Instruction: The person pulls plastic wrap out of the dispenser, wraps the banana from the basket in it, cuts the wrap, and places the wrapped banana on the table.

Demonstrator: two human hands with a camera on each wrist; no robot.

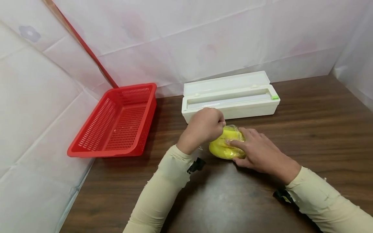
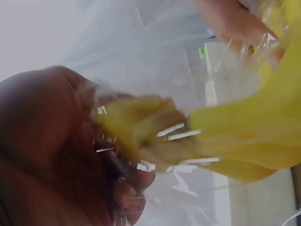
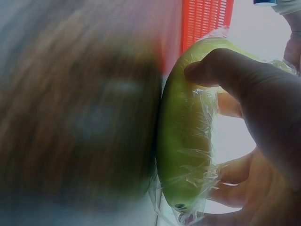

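Note:
A bunch of yellow bananas [image 1: 222, 149] rests on the brown table, wrapped in clear plastic wrap [image 3: 204, 127]. My right hand [image 1: 259, 152] grips the bunch from the right, its thumb along the near banana and the other fingers round the far side. At the stem end, my left hand [image 1: 204, 126] has its fingers curled in on the plastic wrap. The left wrist view shows this wrap stretched shiny over the stems [image 2: 164, 136], right by the curled fingers. Loose film hangs from the banana tips in the right wrist view.
Behind the bananas stands a long white box [image 1: 233, 110], its lid up and a white roll [image 1: 230, 101] inside. A red perforated basket [image 1: 145, 132] sits at the left. Pale sheeting [image 1: 204, 42] hangs at the table's back and left.

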